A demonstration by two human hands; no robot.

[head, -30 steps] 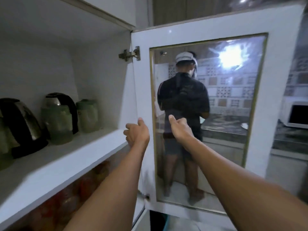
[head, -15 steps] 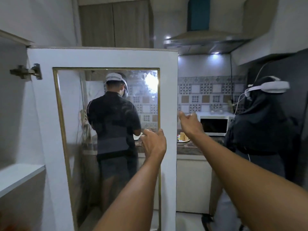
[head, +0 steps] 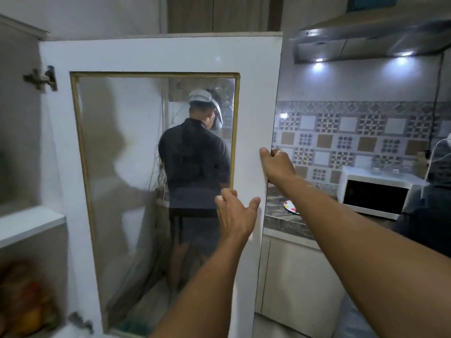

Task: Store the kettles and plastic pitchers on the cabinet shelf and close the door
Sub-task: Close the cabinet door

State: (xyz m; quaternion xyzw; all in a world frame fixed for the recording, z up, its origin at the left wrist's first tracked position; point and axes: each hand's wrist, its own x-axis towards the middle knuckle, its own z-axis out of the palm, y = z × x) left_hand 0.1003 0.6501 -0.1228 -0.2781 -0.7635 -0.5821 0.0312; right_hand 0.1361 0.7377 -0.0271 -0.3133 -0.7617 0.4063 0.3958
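Observation:
The white cabinet door [head: 156,54] with a gold-trimmed glass pane stands open, hinged at the left. My right hand [head: 277,164] is wrapped around the door's free right edge. My left hand [head: 235,214] is open, fingers spread, in front of the door's right frame just below the other hand; whether it touches is unclear. A corner of the white cabinet shelf [head: 29,223] shows at the far left. The kettles and pitchers are out of view.
Through the glass a person in dark clothes stands with their back to me. A stone counter [head: 280,217] carries a colourful plate [head: 290,206] and a white microwave [head: 375,191]. Another person in dark clothing [head: 432,203] stands at the right edge. A range hood [head: 366,37] hangs above.
The view has swung right, so the shelf with the kettles left the frame. My right hand moved from the glass to the door's free edge and closed on it. My left hand opened.

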